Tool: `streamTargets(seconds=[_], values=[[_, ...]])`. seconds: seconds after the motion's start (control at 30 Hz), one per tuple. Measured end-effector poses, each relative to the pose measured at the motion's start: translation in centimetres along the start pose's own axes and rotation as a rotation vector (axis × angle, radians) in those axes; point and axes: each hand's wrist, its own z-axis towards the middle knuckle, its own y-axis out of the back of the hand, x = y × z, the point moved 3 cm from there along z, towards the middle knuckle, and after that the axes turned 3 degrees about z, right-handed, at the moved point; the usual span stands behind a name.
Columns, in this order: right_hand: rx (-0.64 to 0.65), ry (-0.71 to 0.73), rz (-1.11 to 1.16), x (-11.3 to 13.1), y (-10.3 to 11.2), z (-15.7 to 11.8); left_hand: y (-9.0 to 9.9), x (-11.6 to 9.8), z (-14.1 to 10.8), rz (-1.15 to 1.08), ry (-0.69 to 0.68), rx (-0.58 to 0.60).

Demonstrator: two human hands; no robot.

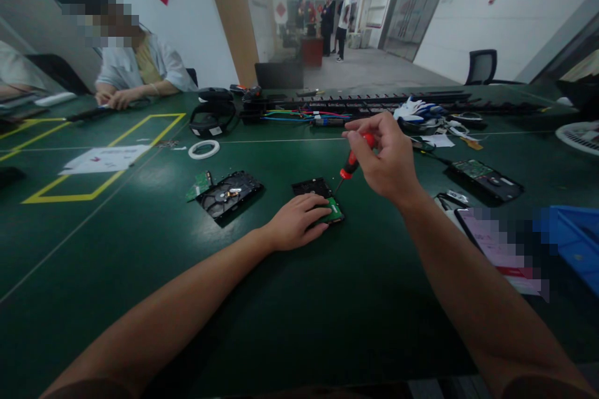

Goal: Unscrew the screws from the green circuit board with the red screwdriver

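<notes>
Looks like we're screwdriving: right hand [390,165] curling round the red screwdriver [352,163], left hand [296,224] resting loosely spread on the hard drive [335,212]. Next move's needing a steady tip [337,188], imo.

Left hand [299,222] flat, palm down; right hand [384,159] raised higher, fingers curled, forearms converging.

Tabletop [262,312]: smooth, with a soft sheen. Screwdriver [358,156]: glossy plastic handle; slender metal shaft [339,185]. Central circuit board [335,212]: smooth, with a slight sheen. Left-hand drive casing [229,196]: dark, apparently metal, its relief uneven and its hub [233,192] shiny. Printed sheet [110,159]: matt paper. Gloves [414,110]: soft, matt cloth. Crate [573,240]: smooth plastic. Column [231,12]: wood-like, matt.
</notes>
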Motion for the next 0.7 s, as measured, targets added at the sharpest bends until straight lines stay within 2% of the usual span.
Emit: streamTargets(seconds=[0.13, 0.3, 0.4, 0.57, 0.7], values=[[0.011, -0.174, 0.334, -1.0, -1.4, -0.3, 0.0, 0.0, 0.0, 0.003, -0.007, -0.002], [-0.015, -0.226, 0.54, -1.3, -2.9, 0.2, -0.1, 0.0, 0.0, -0.005, 0.0, -0.007], [0.012, -0.323, 0.746, -1.9, -3.6, 1.0, -0.1, 0.0, 0.1, -0.006, 0.008, -0.01], [0.259, -0.473, 0.914, -2.8, -3.6, 2.5, -0.2, 0.0, 0.0, 0.0, 0.003, -0.014], [0.396, -0.534, 0.963, -3.5, -3.3, 3.1, -0.2, 0.2, 0.0, 0.002, -0.013, -0.015]])
